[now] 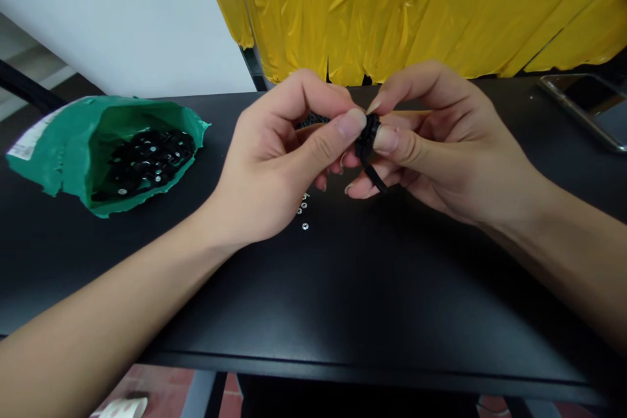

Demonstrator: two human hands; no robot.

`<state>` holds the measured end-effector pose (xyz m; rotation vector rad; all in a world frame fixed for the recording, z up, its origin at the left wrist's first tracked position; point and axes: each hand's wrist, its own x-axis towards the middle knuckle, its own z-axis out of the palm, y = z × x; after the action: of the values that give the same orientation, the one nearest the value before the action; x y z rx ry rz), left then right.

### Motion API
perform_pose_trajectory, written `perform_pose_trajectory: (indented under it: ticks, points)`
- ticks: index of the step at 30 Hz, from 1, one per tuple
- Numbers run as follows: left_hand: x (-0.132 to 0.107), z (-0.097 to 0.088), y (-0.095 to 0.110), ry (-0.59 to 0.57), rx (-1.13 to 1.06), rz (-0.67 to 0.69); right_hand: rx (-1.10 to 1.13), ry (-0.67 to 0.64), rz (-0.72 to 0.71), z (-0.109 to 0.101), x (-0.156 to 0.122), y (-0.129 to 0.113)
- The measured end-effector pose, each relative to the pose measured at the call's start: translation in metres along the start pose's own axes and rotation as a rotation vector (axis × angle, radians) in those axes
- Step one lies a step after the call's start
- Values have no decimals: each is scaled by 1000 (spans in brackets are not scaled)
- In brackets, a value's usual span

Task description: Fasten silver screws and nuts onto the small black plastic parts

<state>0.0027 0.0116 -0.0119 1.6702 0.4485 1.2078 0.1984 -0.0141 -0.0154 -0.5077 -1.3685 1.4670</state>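
My left hand and my right hand meet above the black table, fingers closed in pinches. Between the thumbs sits a small black part with a thin black strap hanging below it; both hands grip it. A second dark piece shows behind my left fingers, mostly hidden. Small silver rivets lie on the table just under my left hand.
A torn green bag holding several small black parts lies open at the left. A phone rests at the far right edge. Yellow plastic sheeting hangs behind the table. The table's near edge runs along the bottom.
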Motion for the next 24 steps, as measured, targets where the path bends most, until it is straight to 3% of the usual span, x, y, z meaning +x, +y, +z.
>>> perform_pose_trajectory:
  ticks: [4, 11, 14, 17, 20, 24]
  points:
    - [0, 0, 1, -15, 26, -8, 3, -5, -2, 0, 0, 0]
    - [-3, 5, -1, 26, 343, 313, 52, -73, 12, 2, 0, 0]
    - [-4, 2, -2, -32, 278, 323, 7, -40, 6, 4, -1, -1]
    - [-6, -3, -2, -74, 226, 240, -18, 4, -4, 4, -2, -2]
    - [-7, -4, 1, -16, 257, 161, -32, 20, -2, 4, -2, -3]
    - [-8, 2, 3, 19, 391, 235, -20, -23, 8, 3, -1, -2]
